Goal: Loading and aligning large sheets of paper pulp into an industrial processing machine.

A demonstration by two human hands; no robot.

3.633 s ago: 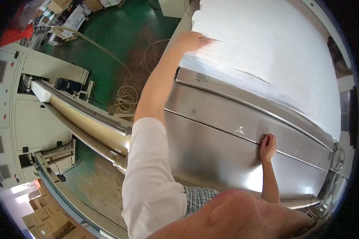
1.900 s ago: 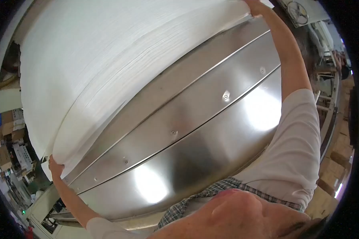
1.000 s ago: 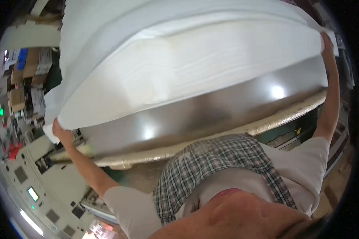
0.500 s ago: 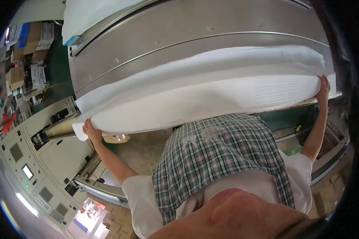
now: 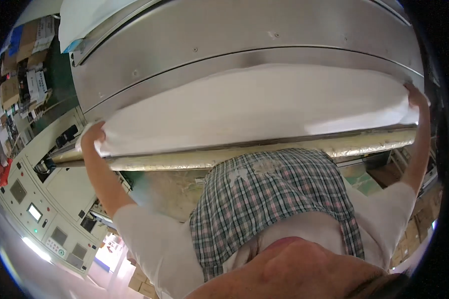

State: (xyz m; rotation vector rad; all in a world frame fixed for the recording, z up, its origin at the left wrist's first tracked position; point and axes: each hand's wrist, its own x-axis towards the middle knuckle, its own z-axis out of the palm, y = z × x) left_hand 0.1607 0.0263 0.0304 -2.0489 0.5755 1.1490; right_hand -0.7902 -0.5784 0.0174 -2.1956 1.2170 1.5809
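A long white sheet (image 5: 254,107), of cloth, paper or film, is stretched across the front of a steel machine surface (image 5: 234,30). My left hand (image 5: 93,134) grips its left end with the fingers curled. At the far right end, my right hand (image 5: 418,96) is closed on the sheet's other edge. The sheet looks folded or layered and bulges in the middle. Its underside is hidden. Along its near side, close to my apron (image 5: 279,189), runs a yellowish, film-wrapped roller (image 5: 179,163).
A pale control cabinet (image 5: 60,199) with buttons and a small screen stands at the left. Cardboard boxes (image 5: 10,93) are stacked beyond it. More white material (image 5: 87,20) hangs over the machine's far left corner.
Both hands have moved forward and apart, carrying the sheet away from my body. The roller in front of me is now uncovered, and the separate loose layer behind no longer shows.
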